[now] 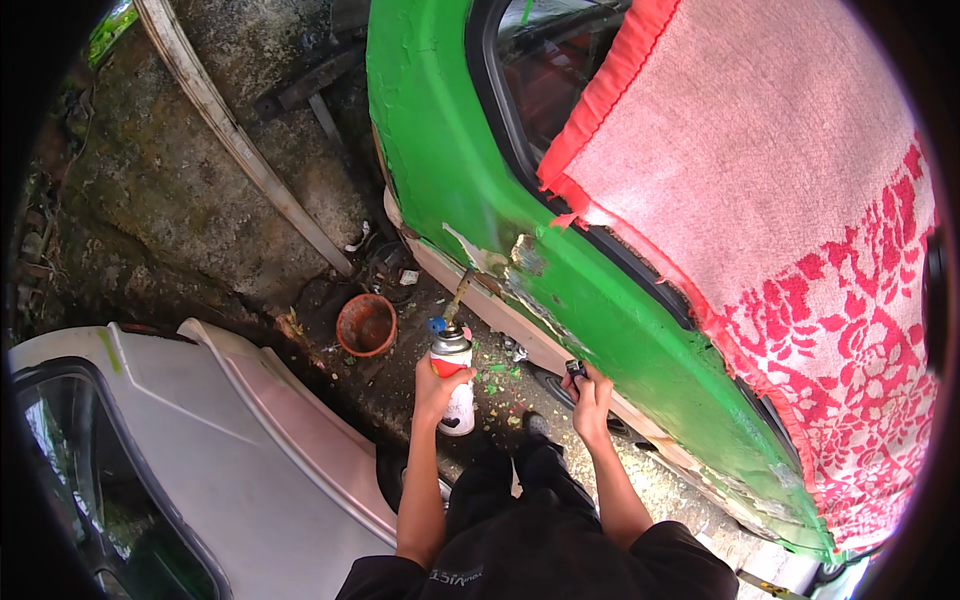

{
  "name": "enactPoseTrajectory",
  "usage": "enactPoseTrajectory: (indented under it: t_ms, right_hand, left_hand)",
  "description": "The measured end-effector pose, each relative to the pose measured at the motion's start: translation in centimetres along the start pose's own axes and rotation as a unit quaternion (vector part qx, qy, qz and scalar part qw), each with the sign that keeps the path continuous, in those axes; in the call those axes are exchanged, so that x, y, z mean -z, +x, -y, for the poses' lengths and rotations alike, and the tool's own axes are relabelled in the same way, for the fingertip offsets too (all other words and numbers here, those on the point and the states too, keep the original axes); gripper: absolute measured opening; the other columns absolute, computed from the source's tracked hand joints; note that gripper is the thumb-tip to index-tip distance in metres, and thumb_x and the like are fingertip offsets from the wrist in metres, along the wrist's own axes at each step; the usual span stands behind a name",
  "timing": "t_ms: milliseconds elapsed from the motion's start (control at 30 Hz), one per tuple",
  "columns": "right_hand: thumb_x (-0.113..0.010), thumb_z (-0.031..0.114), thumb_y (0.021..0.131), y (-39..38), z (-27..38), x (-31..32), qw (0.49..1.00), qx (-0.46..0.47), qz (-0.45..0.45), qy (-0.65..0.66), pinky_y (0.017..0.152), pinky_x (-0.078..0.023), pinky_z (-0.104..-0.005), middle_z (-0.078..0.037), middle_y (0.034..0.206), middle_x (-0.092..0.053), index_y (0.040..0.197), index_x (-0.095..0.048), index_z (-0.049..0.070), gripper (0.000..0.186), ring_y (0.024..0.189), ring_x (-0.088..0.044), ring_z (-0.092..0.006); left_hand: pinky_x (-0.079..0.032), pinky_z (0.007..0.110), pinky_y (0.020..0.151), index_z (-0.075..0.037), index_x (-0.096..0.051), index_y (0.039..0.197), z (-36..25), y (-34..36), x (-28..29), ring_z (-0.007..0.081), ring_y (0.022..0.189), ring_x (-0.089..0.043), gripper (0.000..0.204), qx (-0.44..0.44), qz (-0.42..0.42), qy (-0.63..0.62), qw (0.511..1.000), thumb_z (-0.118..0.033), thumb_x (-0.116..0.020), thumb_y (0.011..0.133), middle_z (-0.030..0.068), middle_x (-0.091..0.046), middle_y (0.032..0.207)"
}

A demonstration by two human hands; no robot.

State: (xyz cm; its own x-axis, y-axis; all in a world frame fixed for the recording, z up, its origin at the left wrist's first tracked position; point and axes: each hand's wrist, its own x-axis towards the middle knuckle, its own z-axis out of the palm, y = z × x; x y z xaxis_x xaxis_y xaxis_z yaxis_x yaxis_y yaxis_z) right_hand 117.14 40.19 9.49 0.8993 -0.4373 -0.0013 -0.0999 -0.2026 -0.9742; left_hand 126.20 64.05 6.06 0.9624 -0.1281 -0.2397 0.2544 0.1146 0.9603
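Note:
My left hand (437, 385) grips a white-and-red gas canister (456, 410) upright, topped by a torch head (456, 300) with a blue knob and a brass nozzle. The nozzle points toward the green car body (430, 150), where peeling paint (527, 255) exposes pale and dark patches; whether it touches cannot be told. My right hand (590, 390) is closed on a small dark lighter-like object (576, 368), near the car's lower edge.
A silver car (210, 450) fills the lower left. A red-patterned towel (780, 180) drapes over the green car's window. A terracotta pot (366, 325), a long pale strip (235, 140) and metal bars (300, 95) lie around the rough ground, with debris and paint flakes beside my feet.

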Motion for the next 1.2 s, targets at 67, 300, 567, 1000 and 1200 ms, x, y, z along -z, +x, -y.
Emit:
enactPoseTrajectory:
  t_ms: [67,300,567,1000,1200]
  right_hand:
    - [-0.044,0.015,0.084,-0.2,0.2,-0.1,1.0,-0.017,0.005,-0.005,0.053,-0.037,-0.0296,-0.008,0.063,-0.055,0.075,-0.056,-0.006,0.026,0.055,-0.046,-0.0124]
    - [-0.045,0.014,0.084,0.2,0.4,0.2,1.0,-0.006,0.01,0.018,0.053,-0.037,-0.029,-0.008,0.065,-0.057,0.077,-0.055,-0.008,0.025,0.056,-0.047,-0.0115]
    - [-0.045,0.014,0.084,-0.4,1.0,0.1,1.0,-0.023,-0.002,0.004,0.052,-0.036,-0.0294,-0.008,0.063,-0.056,0.075,-0.056,-0.006,0.025,0.054,-0.045,-0.0119]
    - [-0.045,0.014,0.083,-0.4,0.7,-0.1,1.0,-0.023,-0.01,0.0,0.052,-0.036,-0.0298,-0.008,0.06,-0.053,0.075,-0.056,-0.006,0.025,0.054,-0.046,-0.0125]
    - [-0.044,0.012,0.085,0.0,0.2,0.4,1.0,-0.018,0.016,0.006,0.053,-0.039,-0.0283,-0.008,0.067,-0.057,0.076,-0.055,-0.006,0.023,0.056,-0.047,-0.0118]
  left_hand:
    - [-0.05,0.03,0.066,-0.001,-0.061,0.099,1.3,0.0,0.4,0.0145,0.071,-0.064,0.036,0.013,0.009,0.012,1.0,-0.006,-0.081,0.069,0.0062,-0.067,0.085]
    - [-0.051,0.03,0.066,0.0,-0.062,0.099,1.1,0.7,-0.2,0.0142,0.071,-0.063,0.036,-0.003,0.008,-0.001,1.0,-0.005,-0.081,0.069,0.006,-0.067,0.085]
    - [-0.051,0.03,0.066,-0.001,-0.062,0.1,1.4,0.3,-0.2,0.0146,0.072,-0.064,0.037,0.011,0.01,-0.01,1.0,-0.005,-0.081,0.068,0.0062,-0.067,0.086]
    - [-0.052,0.031,0.067,0.0,-0.061,0.1,0.5,0.9,-0.2,0.0163,0.072,-0.065,0.039,0.01,0.004,-0.002,1.0,-0.007,-0.082,0.068,0.0082,-0.068,0.087]
    - [-0.051,0.032,0.066,-0.001,-0.061,0.101,1.6,0.2,-0.6,0.0158,0.071,-0.064,0.04,0.034,0.001,-0.008,0.999,-0.007,-0.082,0.067,0.0071,-0.067,0.086]
